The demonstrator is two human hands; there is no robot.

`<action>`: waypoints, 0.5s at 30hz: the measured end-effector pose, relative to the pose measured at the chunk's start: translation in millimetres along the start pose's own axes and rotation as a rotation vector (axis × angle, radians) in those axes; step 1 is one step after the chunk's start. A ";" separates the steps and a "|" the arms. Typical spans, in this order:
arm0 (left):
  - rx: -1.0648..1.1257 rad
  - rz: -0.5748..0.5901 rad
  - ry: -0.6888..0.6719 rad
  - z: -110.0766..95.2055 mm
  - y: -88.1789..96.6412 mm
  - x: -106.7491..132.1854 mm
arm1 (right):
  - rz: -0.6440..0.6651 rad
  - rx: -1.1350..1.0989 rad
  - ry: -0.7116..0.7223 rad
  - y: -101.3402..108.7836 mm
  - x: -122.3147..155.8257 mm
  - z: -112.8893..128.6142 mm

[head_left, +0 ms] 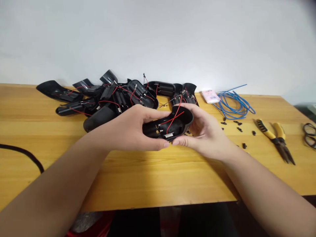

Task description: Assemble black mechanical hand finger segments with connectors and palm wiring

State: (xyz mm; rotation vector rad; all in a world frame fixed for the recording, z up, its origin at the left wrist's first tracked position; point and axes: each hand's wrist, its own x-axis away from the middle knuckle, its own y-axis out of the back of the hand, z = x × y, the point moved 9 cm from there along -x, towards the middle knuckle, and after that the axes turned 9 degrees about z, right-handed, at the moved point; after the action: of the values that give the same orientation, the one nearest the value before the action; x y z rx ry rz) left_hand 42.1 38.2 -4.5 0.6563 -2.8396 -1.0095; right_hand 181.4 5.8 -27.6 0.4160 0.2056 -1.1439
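Between my two hands is a curved black plastic housing (181, 126), its hollow side facing up and toward me. Red wires (174, 119) cross inside it, and a small white connector (169, 135) sits at its near edge. My left hand (133, 128) is wrapped around the housing's left end, thumb along the near side. Around the wider right end curls my right hand (206, 131), its thumb at the near rim close to my left thumb. Behind my hands lies a heap of similar black housings (118, 98) with red wires.
A coil of blue wire (235, 105) and a pink-and-white packet (210, 96) lie back right. Small black parts (239, 129) are scattered nearby. Yellow-handled pliers (280, 141) and black-handled scissors (309, 134) lie farther right. A black cable (24, 151) crosses the table's left side.
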 end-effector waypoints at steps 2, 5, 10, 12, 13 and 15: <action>0.035 0.029 0.021 3.2 -2.4 -0.4 | 0.002 -0.013 -0.026 -1.3 0.4 -1.8; 0.068 0.011 0.035 6.2 -2.0 -0.3 | 0.003 0.038 -0.030 -1.4 2.2 -0.9; 0.103 -0.047 0.038 8.5 -1.3 2.0 | 0.029 0.184 0.033 -2.1 4.2 7.7; 0.111 -0.042 0.037 7.6 -2.4 2.4 | 0.032 0.218 0.046 -2.0 4.5 9.4; 0.103 -0.037 0.038 6.8 -2.6 2.4 | 0.030 0.231 0.050 -1.8 4.6 9.9; 0.060 -0.024 0.040 4.0 -2.5 1.8 | 0.026 0.257 0.054 -1.7 4.7 10.5</action>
State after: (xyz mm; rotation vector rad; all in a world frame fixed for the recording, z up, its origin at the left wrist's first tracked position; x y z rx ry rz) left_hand 40.7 38.1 -9.4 0.7085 -2.8438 -0.9075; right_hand 181.2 -3.1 -20.2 0.6757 0.1002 -1.1382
